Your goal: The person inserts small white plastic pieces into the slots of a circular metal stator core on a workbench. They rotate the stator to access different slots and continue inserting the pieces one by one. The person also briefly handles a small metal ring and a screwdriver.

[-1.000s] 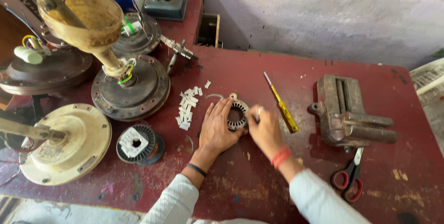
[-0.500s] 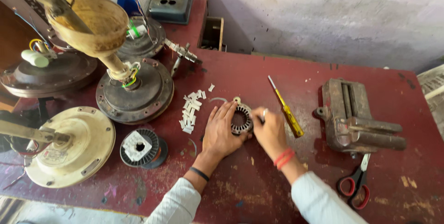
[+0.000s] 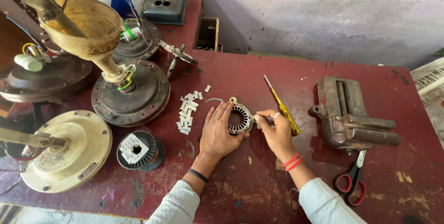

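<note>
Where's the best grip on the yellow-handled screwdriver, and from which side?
Probably the yellow handle of the screwdriver, taken from above. It lies flat on the red table, its lower end tucked by the right hand; the bare metal shaft is thinner.

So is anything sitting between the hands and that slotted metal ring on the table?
Nothing visible. The left hand lies flat against the slotted ring from its left side, and the right hand pinches at the ring's right edge. The white strips and yellow screwdriver lie off to either side.
</note>
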